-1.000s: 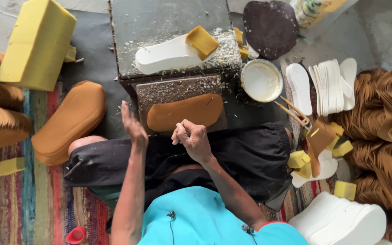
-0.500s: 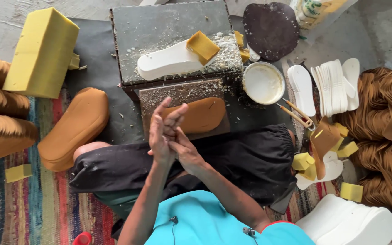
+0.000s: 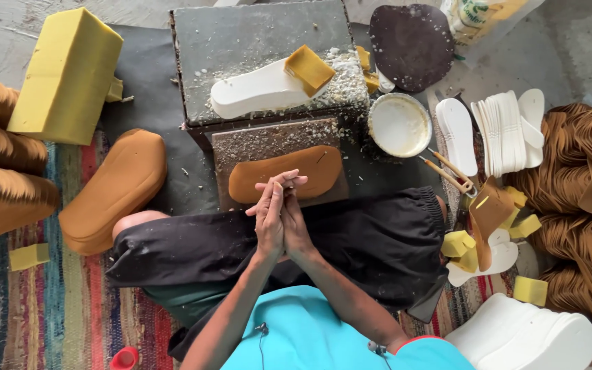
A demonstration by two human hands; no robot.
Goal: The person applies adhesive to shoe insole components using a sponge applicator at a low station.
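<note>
Fingers [image 3: 279, 192] of both hands are lying pressed flat together, palm against palm, pinching nothing, the left hand [image 3: 268, 220] and right hand [image 3: 294, 223] hovering over the lap. Just beyond the fingertips, a tan sole piece [image 3: 286, 173] is lying flat on the crumb-strewn grey surface [image 3: 268, 137]. Farther off, a white sole [image 3: 258, 89] is carrying a yellow sponge block [image 3: 308, 68]. Rubbing palms clean probably helps keep crumbs off the tan piece.

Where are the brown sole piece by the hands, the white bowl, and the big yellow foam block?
brown sole piece [image 3: 310, 171], head view, right half of its top.
white bowl [image 3: 399, 125], head view, inside bottom.
yellow foam block [image 3: 68, 72], head view, top face.
</note>
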